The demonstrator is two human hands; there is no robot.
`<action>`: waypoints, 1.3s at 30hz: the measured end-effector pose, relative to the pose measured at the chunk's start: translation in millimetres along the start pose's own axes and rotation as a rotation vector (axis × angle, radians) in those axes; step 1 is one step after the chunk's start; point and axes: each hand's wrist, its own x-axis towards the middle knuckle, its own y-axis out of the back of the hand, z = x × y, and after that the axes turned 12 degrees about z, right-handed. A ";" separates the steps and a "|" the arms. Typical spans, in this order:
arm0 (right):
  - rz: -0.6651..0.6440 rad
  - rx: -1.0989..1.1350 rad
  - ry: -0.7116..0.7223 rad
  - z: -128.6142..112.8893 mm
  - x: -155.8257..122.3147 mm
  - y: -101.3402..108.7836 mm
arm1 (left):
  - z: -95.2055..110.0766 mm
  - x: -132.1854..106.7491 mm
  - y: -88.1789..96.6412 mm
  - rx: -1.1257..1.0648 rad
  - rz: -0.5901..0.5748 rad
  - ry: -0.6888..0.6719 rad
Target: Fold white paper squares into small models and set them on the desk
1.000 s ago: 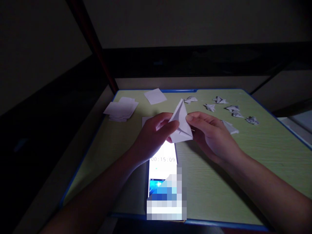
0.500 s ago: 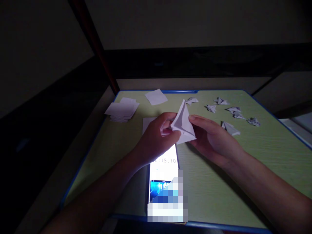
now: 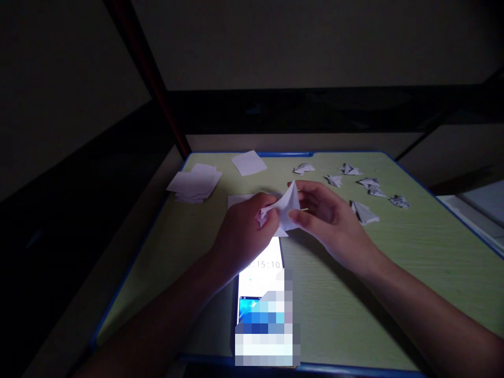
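Note:
Both hands hold one folded white paper piece (image 3: 286, 209) above the middle of a green table (image 3: 394, 262). My left hand (image 3: 244, 236) pinches its left side with curled fingers. My right hand (image 3: 331, 218) grips its right side, thumb and fingers closed on the paper. The paper is a pointed, creased shape, partly hidden between the fingers. A lit phone (image 3: 262, 294) lies flat on the table just below the hands, its screen showing a timer.
Several small folded paper pieces (image 3: 364, 212) lie scattered at the table's right back. A stack of white paper squares (image 3: 193, 184) sits at the left back, a single square (image 3: 249, 163) beyond it. The table has a blue rim (image 3: 252, 154). The surroundings are dark.
The paper piece stood tall and open between the hands; now it is lower and pressed more tightly together, with my right hand closed over its right side.

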 end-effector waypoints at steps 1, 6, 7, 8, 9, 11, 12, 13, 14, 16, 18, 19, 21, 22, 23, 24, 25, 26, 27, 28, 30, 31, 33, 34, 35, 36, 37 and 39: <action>-0.004 -0.026 -0.008 -0.7 1.1 0.7 | 0.2 0.2 0.3 -0.020 0.003 0.007; 0.055 -0.128 0.006 1.2 6.6 6.3 | 3.6 5.6 -0.8 -0.219 0.023 0.184; 0.062 -0.124 0.008 2.3 7.0 6.7 | 4.5 6.8 -1.1 -0.254 0.019 0.209; 0.062 -0.119 0.005 3.2 7.1 6.7 | 5.4 7.8 -1.3 -0.281 0.013 0.225; 0.056 -0.115 0.003 3.8 6.9 6.3 | 6.1 8.4 -1.3 -0.295 0.004 0.233; 0.035 -0.103 0.015 3.9 6.2 5.1 | 7.0 8.2 -0.8 -0.280 -0.021 0.226; 0.023 -0.096 0.028 3.5 5.8 4.6 | 6.9 7.5 -0.3 -0.247 -0.033 0.207; 0.007 -0.087 0.041 2.9 5.6 4.4 | 6.7 6.5 0.1 -0.199 -0.043 0.178; -0.009 -0.077 0.051 2.3 5.5 4.4 | 6.2 5.3 0.5 -0.144 -0.051 0.142; -0.039 -0.066 0.055 1.8 5.9 5.3 | 5.2 3.0 0.8 -0.053 -0.060 0.076; -0.062 -0.076 0.036 2.4 6.5 6.8 | 5.1 1.7 0.4 -0.054 -0.052 0.057; -0.071 -0.076 0.024 2.9 6.8 7.4 | 5.5 1.6 -0.1 -0.091 -0.041 0.069; -0.086 -0.047 -0.006 4.0 7.2 8.1 | 7.1 2.4 -0.9 -0.184 -0.023 0.123; -0.093 -0.019 -0.023 4.4 7.2 8.2 | 8.0 3.1 -1.0 -0.221 -0.024 0.155; -0.101 0.013 -0.041 4.7 7.2 8.1 | 8.7 3.7 -1.0 -0.247 -0.032 0.180; -0.107 0.040 -0.059 4.9 7.2 7.9 | 9.3 4.1 -0.8 -0.259 -0.042 0.193; -0.110 0.060 -0.078 4.9 7.2 7.8 | 9.5 4.4 -0.5 -0.257 -0.054 0.190; -0.113 0.072 -0.095 5.0 7.2 7.7 | 9.4 4.4 -0.1 -0.244 -0.065 0.175; -0.114 0.079 -0.109 5.2 7.3 7.7 | 9.0 4.1 0.2 -0.227 -0.071 0.152; -0.116 0.081 -0.118 5.5 7.3 7.8 | 8.5 3.7 0.4 -0.208 -0.072 0.129; -0.122 0.079 -0.118 6.3 7.4 8.0 | 7.4 2.8 0.3 -0.193 -0.064 0.105; -0.128 0.076 -0.113 6.7 7.4 8.1 | 7.3 2.5 0.0 -0.200 -0.058 0.103; -0.136 0.068 -0.101 7.4 7.3 8.0 | 8.0 2.7 -0.8 -0.227 -0.050 0.123; -0.137 0.065 -0.093 7.6 7.2 7.8 | 8.9 3.2 -1.2 -0.247 -0.051 0.143; -0.135 0.063 -0.085 7.7 7.0 7.5 | 10.0 3.9 -1.4 -0.272 -0.053 0.166; -0.133 0.062 -0.078 7.7 6.7 7.2 | 11.1 4.6 -1.5 -0.296 -0.059 0.191; -0.129 0.063 -0.071 7.6 6.5 6.9 | 12.2 5.3 -1.5 -0.318 -0.067 0.212; -0.126 0.063 -0.062 7.2 6.0 6.2 | 13.6 6.4 -1.2 -0.333 -0.085 0.231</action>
